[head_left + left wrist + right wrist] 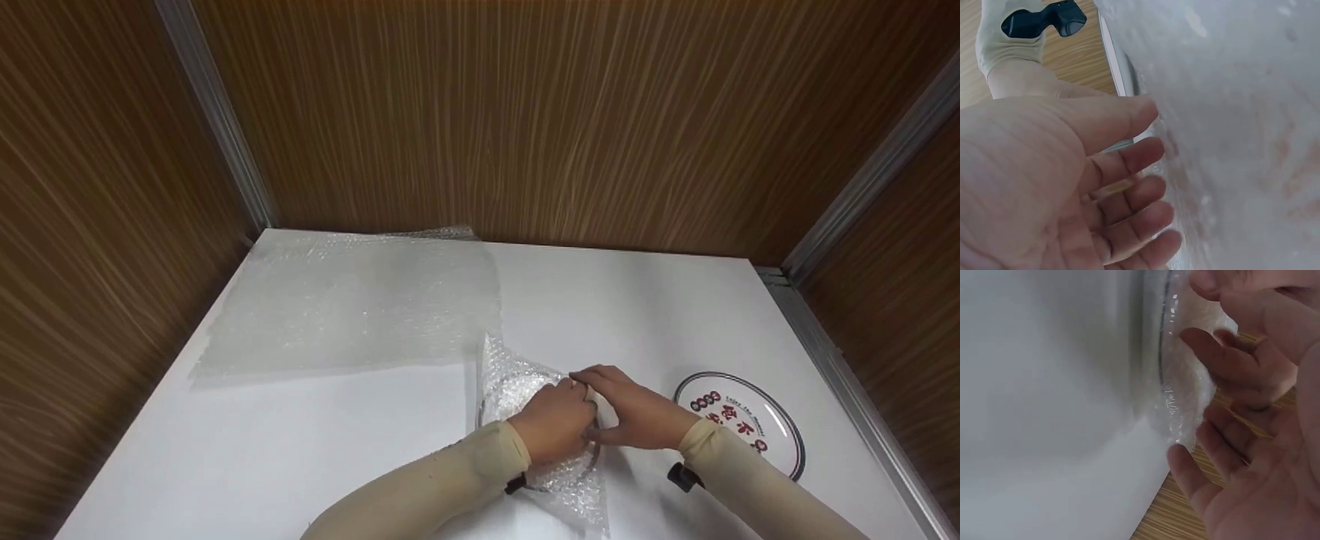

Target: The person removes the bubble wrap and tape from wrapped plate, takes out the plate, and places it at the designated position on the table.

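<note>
So the bubble-wrapped plate (517,386) is flat on the white table (645,300), right under the left hand (551,424). Both hands are crowded onto its right-hand side, so most of the bundle lies to the left of the grip. The wrap's long way runs on a slant, one corner poking out beyond the hands to the left, the other trailing back toward the person on the near side.

Left hand's the nearer one, since it's lying over the thing. Its fingertips (1151,188) touch the wrap, but honestly I can't tell if it's pinching a fold or just pressing. The right hand (641,412) comes in from the right, fingers loose and spread, tips at the wrapped edge, not clenched round it. IMO everything hinges on that right edge, where both sets of fingers meet.

There's a bare plate (757,420) right of the grip, partly under the right forearm, and flat bubble wrap (360,300) beyond it to the left.
</note>
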`<state>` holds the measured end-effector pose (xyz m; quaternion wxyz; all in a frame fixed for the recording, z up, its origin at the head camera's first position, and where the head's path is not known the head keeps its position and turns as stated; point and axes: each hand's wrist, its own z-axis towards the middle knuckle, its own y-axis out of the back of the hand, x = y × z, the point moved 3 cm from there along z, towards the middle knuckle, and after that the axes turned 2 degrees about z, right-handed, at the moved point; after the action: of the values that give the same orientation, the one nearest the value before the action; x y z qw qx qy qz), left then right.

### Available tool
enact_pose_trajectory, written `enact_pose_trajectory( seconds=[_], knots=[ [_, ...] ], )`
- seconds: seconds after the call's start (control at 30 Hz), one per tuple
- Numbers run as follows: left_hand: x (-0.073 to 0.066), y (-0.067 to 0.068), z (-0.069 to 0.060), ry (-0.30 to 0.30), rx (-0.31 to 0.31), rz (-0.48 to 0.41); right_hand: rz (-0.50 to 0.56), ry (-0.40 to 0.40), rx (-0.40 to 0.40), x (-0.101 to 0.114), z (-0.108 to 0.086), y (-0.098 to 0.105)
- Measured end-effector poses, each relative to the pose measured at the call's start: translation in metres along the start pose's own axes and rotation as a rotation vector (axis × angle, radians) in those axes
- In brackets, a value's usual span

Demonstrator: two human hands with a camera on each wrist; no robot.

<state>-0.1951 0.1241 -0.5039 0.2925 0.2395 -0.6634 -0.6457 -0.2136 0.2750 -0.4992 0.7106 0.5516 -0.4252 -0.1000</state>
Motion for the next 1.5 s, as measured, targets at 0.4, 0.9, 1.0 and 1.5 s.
enact_pose_trajectory(
  seconds=[0.4, 0.9, 1.0, 1.5],
  knots=[
    [0.003, 0.0, -0.002, 0.102, 0.059, 0.01, -0.015, -0.078, 0.061, 0.001, -0.002, -0.002],
    [0.015, 0.002, -0.012, 0.163, 0.053, -0.039, -0.037, -0.106, 0.049, -0.002, 0.001, -0.008],
    [0.025, 0.0, -0.015, 0.208, 0.079, -0.1, -0.027, -0.157, 0.066, -0.005, -0.001, -0.009],
    [0.049, -0.001, -0.006, 0.117, 0.125, -0.457, -0.016, -0.157, 0.175, -0.009, -0.003, -0.002]
  ],
)
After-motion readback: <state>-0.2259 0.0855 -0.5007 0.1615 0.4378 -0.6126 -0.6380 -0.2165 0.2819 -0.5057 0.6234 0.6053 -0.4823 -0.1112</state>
